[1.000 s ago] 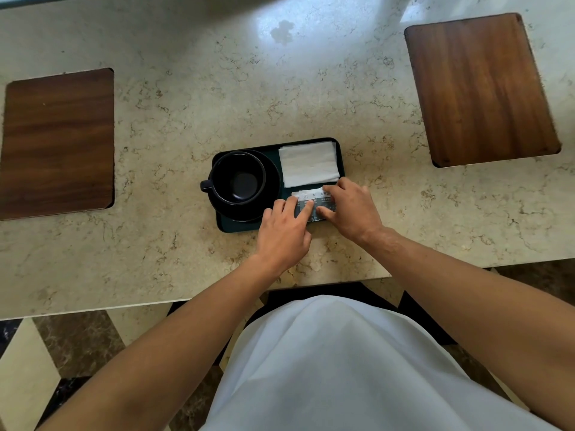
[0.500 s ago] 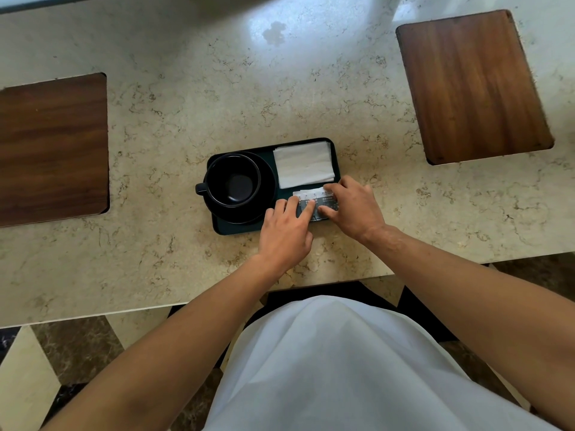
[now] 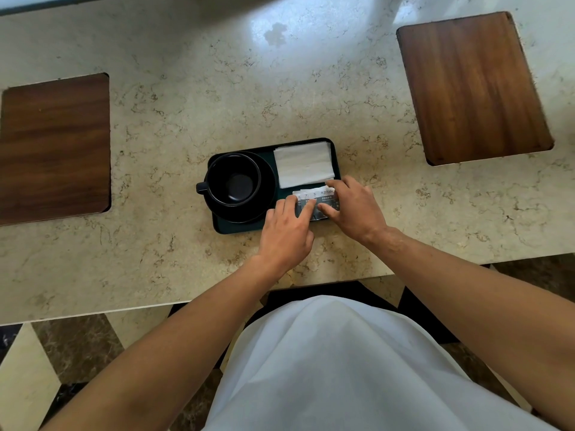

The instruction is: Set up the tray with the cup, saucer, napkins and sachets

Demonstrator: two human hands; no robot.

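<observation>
1. Looking from my left, I am seeing the cup sitting upright in the saucer at the left end of the tray, its handle pointing left.
2. My left hand is reaching in from the near edge, fingers stretched almost flat and pressing on the left end of the sachets; it is gripping nothing, only holding them down.
3. I am finding the sachets fanned in an overlapping row in the near right corner of the tray, long axis running left to right, just this side of the napkins.
4. The napkins are lying flat in the far right corner, touching or almost touching the sachets' far edge; I cannot tell which.
5. My right hand is covering the right end of the row, fingers loosely curved, index tip along the far edge and thumb on the near part; whether it is pinching a sachet or just nudging, I cannot tell.
6. Both hands are equally close, one at each end, so I am judging that squaring the row means pushing inward along that left-right axis.
</observation>
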